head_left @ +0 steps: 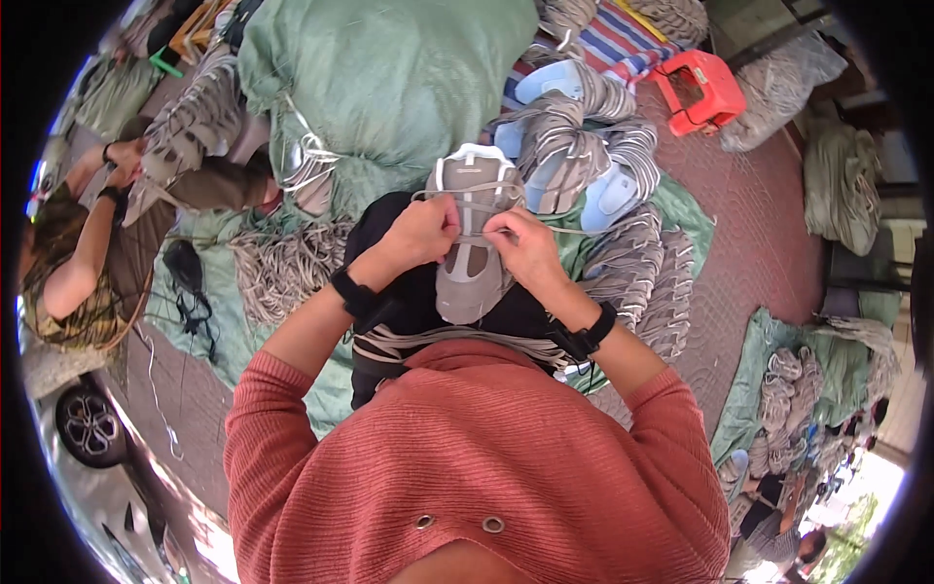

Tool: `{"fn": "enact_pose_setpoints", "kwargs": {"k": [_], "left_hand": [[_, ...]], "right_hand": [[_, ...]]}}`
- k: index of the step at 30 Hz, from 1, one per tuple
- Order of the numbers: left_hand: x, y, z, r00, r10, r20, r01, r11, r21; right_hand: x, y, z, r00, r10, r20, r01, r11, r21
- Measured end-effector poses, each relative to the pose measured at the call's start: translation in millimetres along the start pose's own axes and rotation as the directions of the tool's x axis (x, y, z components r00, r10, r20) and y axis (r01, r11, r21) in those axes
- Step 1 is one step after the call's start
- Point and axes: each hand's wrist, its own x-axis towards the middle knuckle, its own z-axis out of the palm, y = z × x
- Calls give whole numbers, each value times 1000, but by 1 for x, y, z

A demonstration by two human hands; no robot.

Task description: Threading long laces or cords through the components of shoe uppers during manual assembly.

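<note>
A grey and beige shoe upper lies across my lap, toe toward me, with laces running across its front. At the left edge of its lacing, my left hand is closed in a pinch on the shoelace. My right hand pinches a shoelace over the right side of the shoe, and part of this lace trails off to the right. The fingertips of both hands are partly hidden. Several light laces lie across my dark trousers.
A big green sack stands ahead. Loose laces are heaped at left. Stacked grey shoe uppers and light blue shoe pieces lie at right, near a red plastic stool. Another person sits at far left handling shoes.
</note>
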Motion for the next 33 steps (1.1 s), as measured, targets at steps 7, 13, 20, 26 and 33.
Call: {"fn": "enact_pose_setpoints", "kwargs": {"k": [7, 13, 20, 26, 33], "left_hand": [[-6, -13, 6, 989, 111, -97, -89, 974, 209], [-4, -14, 11, 966, 192, -171, -130, 938, 320], [-5, -13, 7, 984, 139, -109, -112, 968, 226], [-4, -16, 9, 932, 307, -191, -238, 918, 316], [-7, -14, 7, 977, 179, -118, -136, 943, 304]], "right_hand": [[-5, -14, 9, 999, -28, 38, 35, 980, -195], [-6, -6, 19, 997, 70, -40, -72, 996, -44], [-3, -7, 6, 985, 161, 55, -157, 985, -70], [1, -5, 12, 999, 52, -6, -53, 988, -148], [0, -8, 15, 994, 78, 76, -80, 996, 30]]}}
